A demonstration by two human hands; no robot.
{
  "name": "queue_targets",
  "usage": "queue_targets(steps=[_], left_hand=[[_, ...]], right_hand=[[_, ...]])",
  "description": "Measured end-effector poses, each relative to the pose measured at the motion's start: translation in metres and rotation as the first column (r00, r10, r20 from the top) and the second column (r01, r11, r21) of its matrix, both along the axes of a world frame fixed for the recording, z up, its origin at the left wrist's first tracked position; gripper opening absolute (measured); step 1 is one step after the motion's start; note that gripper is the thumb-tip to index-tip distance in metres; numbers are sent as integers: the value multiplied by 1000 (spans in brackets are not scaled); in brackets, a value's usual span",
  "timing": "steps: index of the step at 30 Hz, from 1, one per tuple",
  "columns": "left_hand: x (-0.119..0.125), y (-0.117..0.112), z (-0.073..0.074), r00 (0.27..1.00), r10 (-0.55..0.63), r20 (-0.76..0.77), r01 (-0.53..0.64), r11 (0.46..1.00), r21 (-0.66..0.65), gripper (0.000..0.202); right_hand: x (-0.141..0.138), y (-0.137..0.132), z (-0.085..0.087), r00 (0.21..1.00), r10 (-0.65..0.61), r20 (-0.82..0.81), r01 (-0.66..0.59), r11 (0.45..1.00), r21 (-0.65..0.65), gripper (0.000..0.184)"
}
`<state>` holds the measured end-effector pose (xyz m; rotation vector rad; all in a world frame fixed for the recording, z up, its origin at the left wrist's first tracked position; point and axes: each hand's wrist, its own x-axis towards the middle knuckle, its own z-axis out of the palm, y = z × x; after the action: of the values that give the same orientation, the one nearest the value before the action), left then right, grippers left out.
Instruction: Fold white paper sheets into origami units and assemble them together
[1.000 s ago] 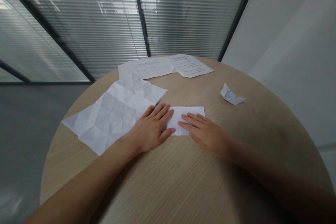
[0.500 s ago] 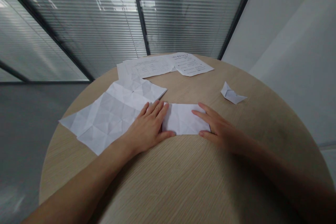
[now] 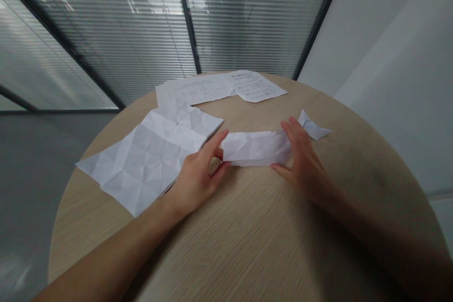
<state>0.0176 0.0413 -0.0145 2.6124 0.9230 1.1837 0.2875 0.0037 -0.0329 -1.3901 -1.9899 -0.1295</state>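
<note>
A folded white paper strip is lifted off the round wooden table, tilted up toward me. My left hand pinches its left end between thumb and fingers. My right hand grips its right end, fingers behind the paper and thumb below. A large creased white sheet lies flat on the table just left of my left hand.
A small folded paper shape rests on the table behind my right hand. Two printed sheets lie at the far edge. Glass partitions with blinds stand behind the table, and a white wall is on the right.
Both hands were pressing the folded paper flat on the table. The right hand slid to its right end, and now both hands have lifted it off the surface.
</note>
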Motion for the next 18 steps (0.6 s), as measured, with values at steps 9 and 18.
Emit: queue_targets(steps=[9,18], left_hand=[[18,-18,20,842,-170,-512,376,866,330,17],[15,-8,5,815,-125,-566,259,952,162,25]], right_hand=[[-1,-21,26,857,232,459,-253,967,-17,43],[4,-11,15,845,444,298,-361,885,-295,34]])
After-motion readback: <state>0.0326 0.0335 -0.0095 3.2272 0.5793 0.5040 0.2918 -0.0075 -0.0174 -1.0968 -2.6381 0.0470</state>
